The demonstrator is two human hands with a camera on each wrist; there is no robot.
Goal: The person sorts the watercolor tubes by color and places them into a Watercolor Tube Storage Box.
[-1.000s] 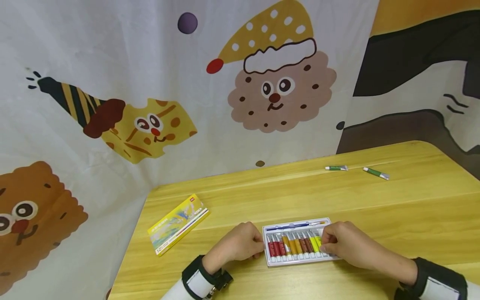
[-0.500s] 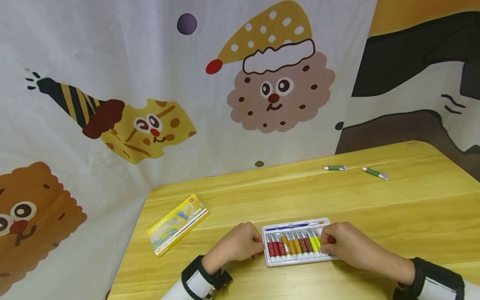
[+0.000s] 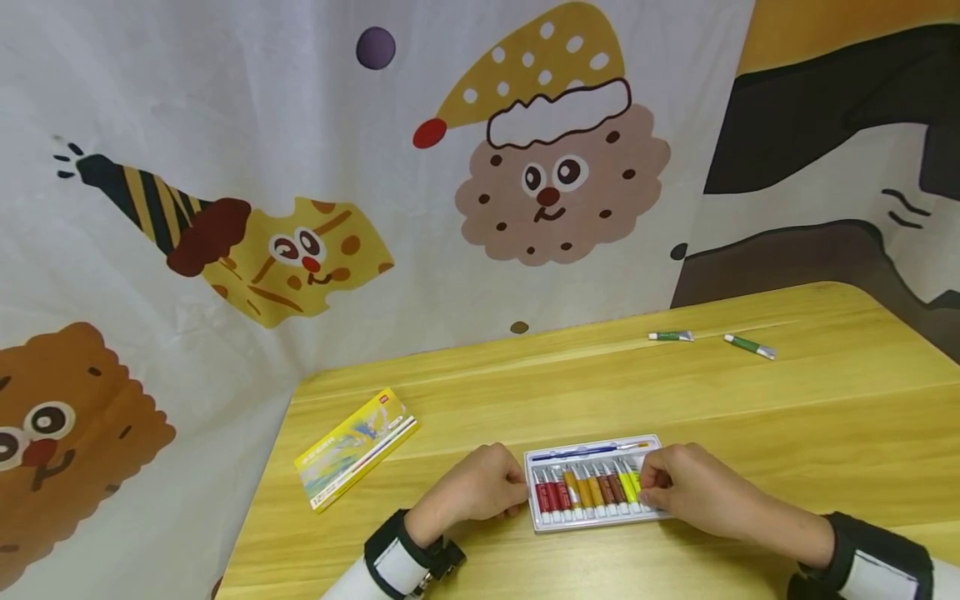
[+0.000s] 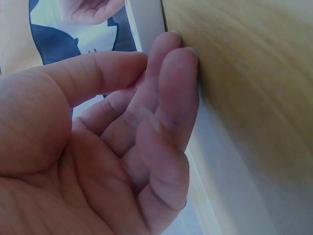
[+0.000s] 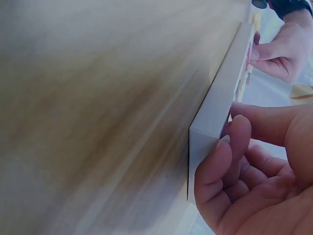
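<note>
A shallow white tray (image 3: 600, 525) of paint tubes (image 3: 583, 492) lies on the table in front of me, its wall (image 5: 220, 103) also showing in the right wrist view. Red, orange, brown and yellow tubes stand in a row, with a blue paintbrush (image 3: 577, 454) in the slot above. My left hand (image 3: 483, 485) pinches the tray's left edge between thumb and curled fingers. At the opposite end, my right hand (image 3: 697, 492) holds the right edge, thumb over the rim and fingers against the side. That hand covers the tray's right end and any tubes there.
A yellow paint box (image 3: 356, 450) lies slanted on the table to the left. Two green paint tubes, one (image 3: 671, 336) beside the other (image 3: 750, 347), lie near the back right edge. Behind the wooden table (image 3: 480, 392) hangs a cartoon-printed curtain (image 3: 420, 300).
</note>
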